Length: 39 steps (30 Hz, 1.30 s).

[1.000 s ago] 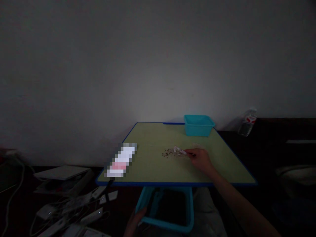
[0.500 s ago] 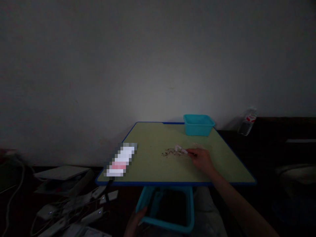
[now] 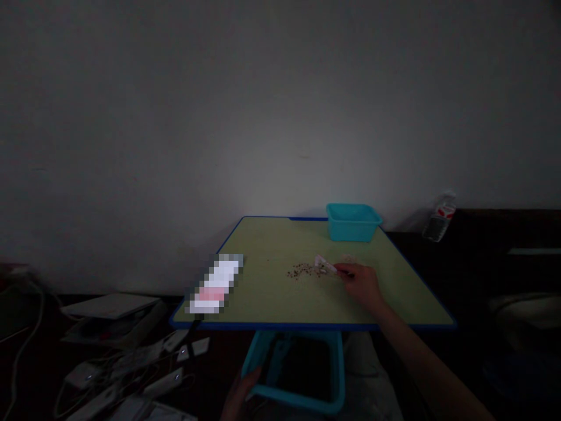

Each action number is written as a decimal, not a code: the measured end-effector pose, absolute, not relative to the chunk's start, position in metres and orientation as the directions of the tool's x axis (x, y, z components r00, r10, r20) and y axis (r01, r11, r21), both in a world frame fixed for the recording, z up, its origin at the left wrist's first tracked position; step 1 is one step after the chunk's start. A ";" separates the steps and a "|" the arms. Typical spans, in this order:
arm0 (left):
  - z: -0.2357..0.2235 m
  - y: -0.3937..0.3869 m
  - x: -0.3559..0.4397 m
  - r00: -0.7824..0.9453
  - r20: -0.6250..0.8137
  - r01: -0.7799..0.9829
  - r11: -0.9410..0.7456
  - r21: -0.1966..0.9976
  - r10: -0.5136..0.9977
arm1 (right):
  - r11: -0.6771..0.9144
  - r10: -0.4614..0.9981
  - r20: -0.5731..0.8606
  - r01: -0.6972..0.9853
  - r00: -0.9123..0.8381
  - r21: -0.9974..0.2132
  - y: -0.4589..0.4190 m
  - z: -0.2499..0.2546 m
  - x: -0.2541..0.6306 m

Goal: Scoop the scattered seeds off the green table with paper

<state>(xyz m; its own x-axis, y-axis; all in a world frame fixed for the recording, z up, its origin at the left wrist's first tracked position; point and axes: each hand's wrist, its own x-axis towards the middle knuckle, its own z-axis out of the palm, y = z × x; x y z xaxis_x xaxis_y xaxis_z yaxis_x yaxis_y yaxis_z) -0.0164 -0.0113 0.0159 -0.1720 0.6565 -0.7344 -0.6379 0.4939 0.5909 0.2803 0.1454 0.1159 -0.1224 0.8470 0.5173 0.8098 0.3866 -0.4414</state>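
At a green table point(image 3: 272, 298), a person's right hand point(image 3: 363, 285) pinches a small white card point(image 3: 325, 265) in its fingers beside scattered crumbs point(image 3: 302, 271). The left hand point(image 3: 239, 397) grips a teal bin point(image 3: 298, 368) below the edge. A teal tub point(image 3: 353, 223) stands behind, near a bottle point(image 3: 439, 217).

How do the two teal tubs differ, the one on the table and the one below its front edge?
The small teal tub sits at the table's far edge near the wall, with no hand on it; the large teal tub is below the near edge, with the left hand on its rim. The small one looks clearly smaller. The large one's inside looks dark; the small one's contents cannot be seen. Both are teal, rectangular and open-topped.
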 end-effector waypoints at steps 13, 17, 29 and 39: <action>0.008 -0.011 -0.019 -0.148 -0.715 -0.656 0.473 0.588 0.684 | 0.400 0.844 0.516 0.809 -0.143 -0.430 0.144 0.117 0.280; 0.003 -0.009 -0.020 -0.138 -0.742 -0.674 0.487 0.556 0.656 | 0.381 0.848 0.520 0.803 -0.105 -0.458 0.143 0.114 0.285; 0.012 -0.012 -0.018 -0.126 -0.719 -0.651 0.489 0.580 0.684 | 0.345 0.865 0.496 0.808 -0.076 -0.478 0.140 0.115 0.287; 0.010 -0.012 -0.020 -0.147 -0.714 -0.627 0.493 0.603 0.685 | 0.331 0.858 0.511 0.808 -0.043 -0.488 0.140 0.115 0.290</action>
